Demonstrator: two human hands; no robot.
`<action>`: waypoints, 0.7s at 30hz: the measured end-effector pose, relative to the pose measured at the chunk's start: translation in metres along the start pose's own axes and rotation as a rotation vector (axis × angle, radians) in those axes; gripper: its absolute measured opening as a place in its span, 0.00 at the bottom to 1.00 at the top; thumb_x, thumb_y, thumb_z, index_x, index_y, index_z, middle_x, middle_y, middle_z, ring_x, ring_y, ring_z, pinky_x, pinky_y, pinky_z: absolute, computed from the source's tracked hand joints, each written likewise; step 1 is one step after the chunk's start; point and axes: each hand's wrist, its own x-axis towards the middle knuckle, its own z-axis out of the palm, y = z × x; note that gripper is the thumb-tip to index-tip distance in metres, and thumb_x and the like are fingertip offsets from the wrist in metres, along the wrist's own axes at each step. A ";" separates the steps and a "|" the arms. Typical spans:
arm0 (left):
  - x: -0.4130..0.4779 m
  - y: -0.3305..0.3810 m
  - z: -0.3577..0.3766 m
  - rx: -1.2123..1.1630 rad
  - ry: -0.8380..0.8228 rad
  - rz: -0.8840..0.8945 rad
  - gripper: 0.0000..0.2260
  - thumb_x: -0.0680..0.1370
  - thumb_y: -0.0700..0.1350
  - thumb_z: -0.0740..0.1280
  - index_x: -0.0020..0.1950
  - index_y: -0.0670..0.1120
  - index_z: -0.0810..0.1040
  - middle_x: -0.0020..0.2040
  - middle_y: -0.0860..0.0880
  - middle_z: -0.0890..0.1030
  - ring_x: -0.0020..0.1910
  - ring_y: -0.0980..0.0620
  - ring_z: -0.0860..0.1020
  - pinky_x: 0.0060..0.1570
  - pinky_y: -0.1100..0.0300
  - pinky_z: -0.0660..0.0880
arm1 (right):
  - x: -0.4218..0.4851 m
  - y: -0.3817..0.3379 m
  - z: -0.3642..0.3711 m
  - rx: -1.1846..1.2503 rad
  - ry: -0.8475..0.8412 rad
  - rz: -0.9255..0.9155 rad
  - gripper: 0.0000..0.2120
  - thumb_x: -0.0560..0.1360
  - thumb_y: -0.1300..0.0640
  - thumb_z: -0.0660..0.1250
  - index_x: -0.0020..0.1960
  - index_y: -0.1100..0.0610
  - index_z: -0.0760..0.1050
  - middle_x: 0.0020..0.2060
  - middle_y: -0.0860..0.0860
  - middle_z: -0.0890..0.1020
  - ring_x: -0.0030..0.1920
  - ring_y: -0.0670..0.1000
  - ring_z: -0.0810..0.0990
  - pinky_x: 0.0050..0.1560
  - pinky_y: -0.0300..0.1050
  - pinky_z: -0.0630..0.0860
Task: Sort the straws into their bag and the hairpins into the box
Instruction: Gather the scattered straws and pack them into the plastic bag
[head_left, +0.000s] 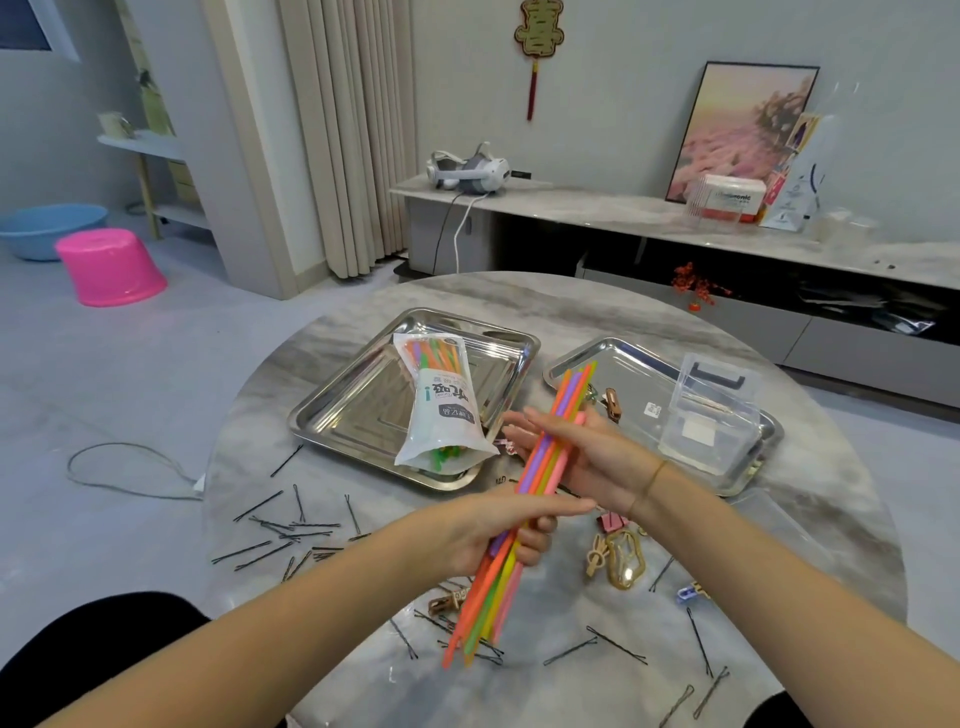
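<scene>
- While the left hand (498, 535) grips a bundle of coloured straws (545, 457) with its fingers curled round the lower half, the right hand (571, 457) lies under the upper half with straight, relaxed fingers, so the straws rest across its palm.
- The bundle is held tilted above the table (519, 301). Its upper ends point toward the right tray (623, 374), and its lower ends hang over some pins near the front edge.
- The bag (441, 410) lies on the left tray (332, 415), its open mouth turned to the person, with more straws visible inside.
- The box (711, 415), of clear plastic with the lid raised, stands on the right tray. Whether pins are inside, I cannot tell.
- Many black hairpins (291, 530) lie scattered on the table left of the arms, and others lie at the front right.
- A gold clip (626, 561), a pink clip (615, 522) and a blue clip (688, 594) lie on the table beside the right forearm. A brown clip (613, 405) lies on the right tray, just behind the straws.
- The hands and the bundle hide the table between the trays and the near-left corner of the right tray.
</scene>
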 end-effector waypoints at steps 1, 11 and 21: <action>0.001 -0.003 0.002 0.007 0.003 -0.002 0.15 0.75 0.44 0.70 0.33 0.49 0.66 0.22 0.55 0.64 0.18 0.61 0.61 0.18 0.70 0.59 | 0.001 0.001 0.001 -0.013 0.038 -0.050 0.34 0.70 0.67 0.69 0.66 0.47 0.56 0.46 0.61 0.83 0.39 0.55 0.84 0.42 0.50 0.82; 0.011 -0.005 0.000 0.026 -0.084 -0.148 0.20 0.77 0.45 0.67 0.28 0.49 0.63 0.20 0.55 0.61 0.17 0.60 0.60 0.18 0.70 0.58 | 0.010 -0.007 -0.029 -0.442 0.354 -0.345 0.27 0.76 0.60 0.66 0.71 0.46 0.61 0.69 0.47 0.66 0.50 0.50 0.81 0.41 0.45 0.81; 0.017 -0.001 -0.003 -0.058 -0.105 -0.236 0.20 0.77 0.43 0.66 0.25 0.48 0.65 0.19 0.55 0.63 0.16 0.60 0.61 0.16 0.70 0.58 | 0.011 -0.011 -0.038 -1.146 0.386 -0.390 0.12 0.79 0.52 0.59 0.54 0.59 0.76 0.48 0.55 0.77 0.40 0.46 0.76 0.34 0.27 0.70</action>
